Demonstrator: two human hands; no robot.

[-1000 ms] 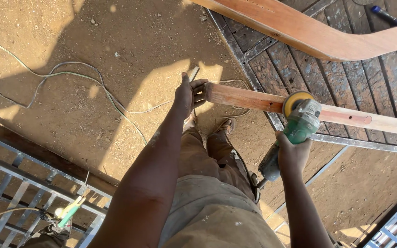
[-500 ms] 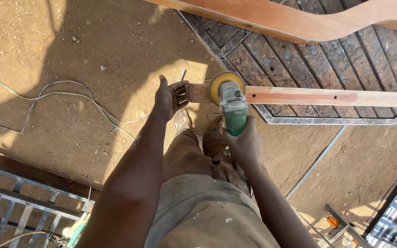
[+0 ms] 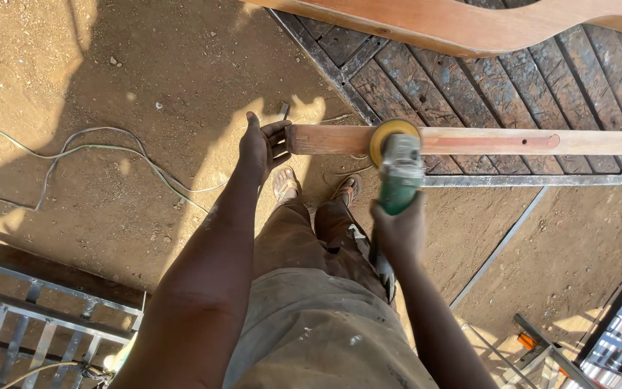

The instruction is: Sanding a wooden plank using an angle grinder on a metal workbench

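Left arm: bare, stretched forward and nearly straight. Left hand [image 3: 260, 144]: knuckles up, fingers curled to the right and closed around a grip. Right arm: bare, bent at the elbow, forearm rising from lower right. Right hand [image 3: 398, 232]: back facing up, fingers wrapped tight in a fist-like hold, wrist straight.

Smooth matt wooden bar [image 3: 469, 140], green plastic grinder [image 3: 399, 176], rusty metal grate [image 3: 498, 79], rough dirt ground [image 3: 109, 72]
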